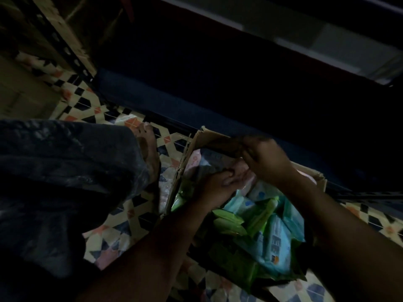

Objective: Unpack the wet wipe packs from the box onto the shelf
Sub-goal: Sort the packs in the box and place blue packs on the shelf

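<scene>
Nearest the camera, two bare forearms are seen reaching forward and down into an open cardboard box point(187, 158) that stands on a patterned tiled floor point(139, 214). The near half of the box is filled with wet wipe packs point(270, 234) in green and light blue wrappers, piled loosely and leaning against one another. The scene is dimly lit, so print on the wrappers cannot be read.

Further in, towards the far end of the box, a pink pack point(238, 174) is held between both hands. The left hand point(214, 185) is placed at the pack's near side, its fingers curled round the edge of the pack. The right hand point(267, 161) is set over the pack from above and from the right, its fingers bent down onto the pack's top; how firmly they are clamped cannot be told in the dark. Another pinkish pack point(194, 159) is seen against the far left wall of the box.

To the left of the box, a bent leg in dark trousers point(65, 171) is seen, with a bare foot point(149, 149) resting on the floor just beside the box's left wall.

Beyond the box, a dark blue shelf point(174, 105) is stretched along the floor's far edge, and the box's far wall stands close against it. At the upper left, a perforated metal upright point(65, 42) is seen rising from the floor.
</scene>
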